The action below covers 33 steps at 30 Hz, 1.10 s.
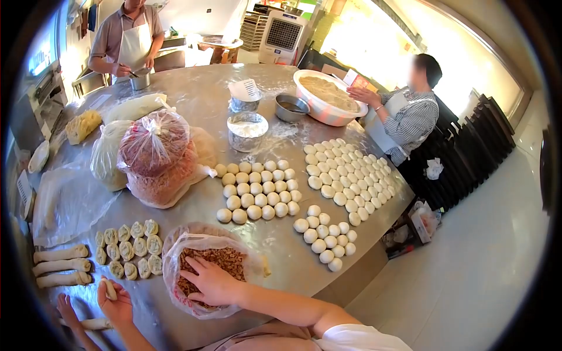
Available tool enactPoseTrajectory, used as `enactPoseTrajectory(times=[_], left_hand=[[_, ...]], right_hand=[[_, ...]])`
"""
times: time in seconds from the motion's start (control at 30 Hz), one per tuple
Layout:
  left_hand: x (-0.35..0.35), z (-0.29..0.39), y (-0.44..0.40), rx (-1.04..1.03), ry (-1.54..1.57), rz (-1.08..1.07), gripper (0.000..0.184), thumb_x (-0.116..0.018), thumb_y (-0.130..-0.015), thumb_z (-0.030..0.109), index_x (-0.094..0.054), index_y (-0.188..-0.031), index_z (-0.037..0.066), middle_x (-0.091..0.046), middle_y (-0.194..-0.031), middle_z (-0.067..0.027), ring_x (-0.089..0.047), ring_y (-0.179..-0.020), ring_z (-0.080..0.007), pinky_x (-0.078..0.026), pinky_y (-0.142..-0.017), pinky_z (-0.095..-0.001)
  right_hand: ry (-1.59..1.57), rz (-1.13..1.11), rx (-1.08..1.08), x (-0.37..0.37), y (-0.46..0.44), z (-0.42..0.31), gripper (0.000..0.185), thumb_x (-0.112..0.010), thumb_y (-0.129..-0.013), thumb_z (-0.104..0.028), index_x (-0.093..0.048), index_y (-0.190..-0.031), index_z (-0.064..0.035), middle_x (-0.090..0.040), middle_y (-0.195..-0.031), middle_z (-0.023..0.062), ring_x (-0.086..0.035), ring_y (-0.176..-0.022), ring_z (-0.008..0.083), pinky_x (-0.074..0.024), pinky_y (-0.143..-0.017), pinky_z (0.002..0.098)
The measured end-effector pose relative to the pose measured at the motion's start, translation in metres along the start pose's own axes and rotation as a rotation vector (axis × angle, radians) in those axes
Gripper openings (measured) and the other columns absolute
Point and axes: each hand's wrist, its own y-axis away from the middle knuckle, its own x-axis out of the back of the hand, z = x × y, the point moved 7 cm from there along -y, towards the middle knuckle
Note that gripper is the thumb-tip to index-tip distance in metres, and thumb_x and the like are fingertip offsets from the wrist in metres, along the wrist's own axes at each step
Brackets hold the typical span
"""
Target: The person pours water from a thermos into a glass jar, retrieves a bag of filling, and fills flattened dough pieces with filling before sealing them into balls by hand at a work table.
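Note:
My right hand (213,282) reaches into an open plastic bag (174,251) of brown crumbly filling (231,262). Its fingers are spread, resting on the filling. At the lower left, my left hand (120,304) pinches a small pale piece of dough (109,289). Just behind it lie several coiled dough pieces (126,250) in rows. Three dough ropes (61,267) lie farther left. Another person's hand (69,313) seems to be beside my left hand, near a further dough rope (93,323).
Several dough balls (256,199) sit in groups across the table (310,272). Filled plastic bags (155,146) are piled at centre left. A flour tub (247,130), metal pot (291,108) and large basin (328,93) stand beyond. Co-workers stand at the far left (132,41) and right (410,111).

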Motion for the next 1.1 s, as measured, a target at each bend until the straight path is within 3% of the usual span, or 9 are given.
enactPoseTrajectory(times=[0.17, 0.27, 0.47, 0.57, 0.67, 0.7, 0.8, 1.07, 1.1], left_hand=[[-0.076, -0.045, 0.040, 0.161, 0.206, 0.082, 0.030, -0.058, -0.090, 0.012, -0.056, -0.119, 0.004, -0.063, -0.105, -0.0084, -0.062, -0.093, -0.0234, -0.056, -0.080, -0.0364], [-0.139, -0.086, 0.063, 0.365, 0.212, 0.019, 0.032, -0.059, -0.090, 0.013, -0.054, -0.118, 0.000, -0.061, -0.105, -0.0128, -0.062, -0.092, -0.0247, -0.056, -0.079, -0.0355], [-0.175, -0.157, 0.078, 0.661, 0.054, -0.224, 0.025, -0.057, -0.094, 0.021, -0.053, -0.111, 0.003, -0.059, -0.101, -0.0107, -0.062, -0.088, -0.0233, -0.056, -0.076, -0.0326], [-0.172, -0.171, 0.074, 0.719, 0.018, -0.217, 0.022, -0.056, -0.094, 0.020, -0.053, -0.109, 0.004, -0.060, -0.100, -0.0103, -0.062, -0.088, -0.0224, -0.057, -0.075, -0.0332], [-0.174, -0.177, 0.069, 0.643, -0.078, -0.148, 0.022, -0.054, -0.095, 0.018, -0.053, -0.112, 0.004, -0.061, -0.101, -0.0109, -0.063, -0.087, -0.0225, -0.057, -0.074, -0.0324], [-0.178, -0.177, 0.070, 0.646, -0.064, -0.132, 0.022, -0.053, -0.094, 0.015, -0.053, -0.114, 0.004, -0.061, -0.102, -0.0112, -0.063, -0.088, -0.0227, -0.057, -0.074, -0.0322], [-0.180, -0.176, 0.072, 0.636, -0.057, -0.084, 0.026, -0.052, -0.092, 0.006, -0.052, -0.118, 0.004, -0.062, -0.104, -0.0124, -0.064, -0.089, -0.0240, -0.057, -0.075, -0.0320], [-0.162, -0.174, 0.074, 0.547, -0.167, -0.035, 0.038, -0.051, -0.087, -0.009, -0.051, -0.123, 0.003, -0.061, -0.109, -0.0155, -0.064, -0.095, -0.0299, -0.057, -0.079, -0.0346], [-0.161, -0.174, 0.074, 0.532, -0.210, -0.038, 0.036, -0.050, -0.088, -0.007, -0.052, -0.122, 0.005, -0.058, -0.114, -0.0133, -0.060, -0.104, -0.0300, -0.052, -0.090, -0.0387]], right_hand=[[0.059, -0.117, -0.053, 0.014, 0.011, 0.009, 0.039, -0.070, -0.077, -0.024, -0.060, -0.111, -0.0080, -0.055, -0.113, 0.0168, -0.053, -0.108, 0.0353, -0.0498, -0.086, 0.0438], [0.171, -0.139, -0.133, 0.015, 0.018, 0.016, 0.030, -0.070, -0.073, -0.017, -0.062, -0.101, -0.0083, -0.058, -0.101, 0.0119, -0.055, -0.100, 0.0297, -0.0513, -0.079, 0.0412], [0.110, -0.158, -0.219, 0.013, 0.024, 0.020, 0.018, -0.064, -0.075, -0.008, -0.063, -0.093, -0.0072, -0.059, -0.099, 0.0162, -0.060, -0.092, 0.0345, -0.0518, -0.076, 0.0408], [0.047, -0.171, -0.243, 0.011, 0.025, 0.032, 0.016, -0.058, -0.083, -0.019, -0.061, -0.093, -0.0084, -0.056, -0.094, 0.0186, -0.061, -0.085, 0.0374, -0.0508, -0.072, 0.0440], [-0.072, -0.119, -0.322, 0.018, 0.027, 0.041, 0.018, -0.054, -0.087, -0.022, -0.062, -0.093, -0.0074, -0.057, -0.093, 0.0184, -0.061, -0.087, 0.0368, -0.0504, -0.073, 0.0445], [-0.157, -0.136, -0.483, 0.016, 0.029, 0.051, 0.019, -0.051, -0.090, -0.023, -0.063, -0.092, -0.0078, -0.057, -0.095, 0.0175, -0.060, -0.086, 0.0367, -0.0496, -0.075, 0.0441], [0.025, 0.024, -0.228, 0.013, 0.033, 0.048, 0.019, -0.052, -0.089, -0.023, -0.063, -0.090, -0.0075, -0.057, -0.092, 0.0175, -0.060, -0.083, 0.0374, -0.0492, -0.074, 0.0437], [-0.096, -0.103, -0.140, 0.023, 0.023, 0.045, 0.014, -0.056, -0.080, -0.015, -0.066, -0.082, -0.0059, -0.057, -0.081, 0.0190, -0.060, -0.079, 0.0363, -0.0483, -0.071, 0.0425], [-0.133, -0.162, -0.177, 0.028, 0.022, 0.045, 0.017, -0.055, -0.081, -0.015, -0.069, -0.085, -0.0066, -0.059, -0.081, 0.0191, -0.061, -0.081, 0.0348, -0.0483, -0.072, 0.0429]])
